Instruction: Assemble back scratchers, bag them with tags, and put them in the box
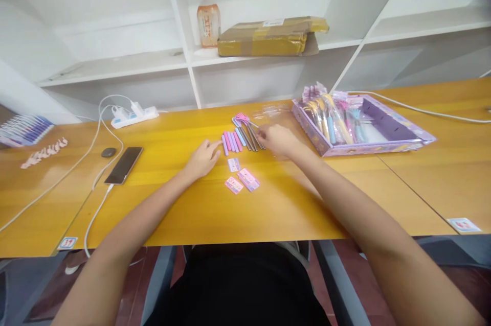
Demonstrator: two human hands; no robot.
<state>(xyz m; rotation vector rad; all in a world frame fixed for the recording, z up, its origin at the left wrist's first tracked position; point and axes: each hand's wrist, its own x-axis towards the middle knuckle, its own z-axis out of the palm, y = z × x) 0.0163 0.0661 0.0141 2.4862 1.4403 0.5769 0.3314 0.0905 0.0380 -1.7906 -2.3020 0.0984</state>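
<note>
My left hand [204, 158] lies on the table with its fingers stretched out, the fingertips at the edge of a row of pink and purple handle sleeves [232, 141]. Beside the sleeves lie several thin metal rods [249, 137] with small pink and blue claw-shaped heads [241, 118], which look like back scratchers. My right hand [276, 138] is closed at the right of this row. Its fingers pinch the end of a metal rod that slants away from the others toward the pink heads. Three small printed cards [248, 180] rest in front of the sleeves.
A purple display box [383, 148] holding wrapped claw-headed sticks stands at right, with clear plastic wrappers [272, 110] left of it. A phone [124, 165] on a cable, a power strip [135, 117] and pens [26, 129] are at left. A carton [264, 40] and bottle [209, 22] stand on the shelf.
</note>
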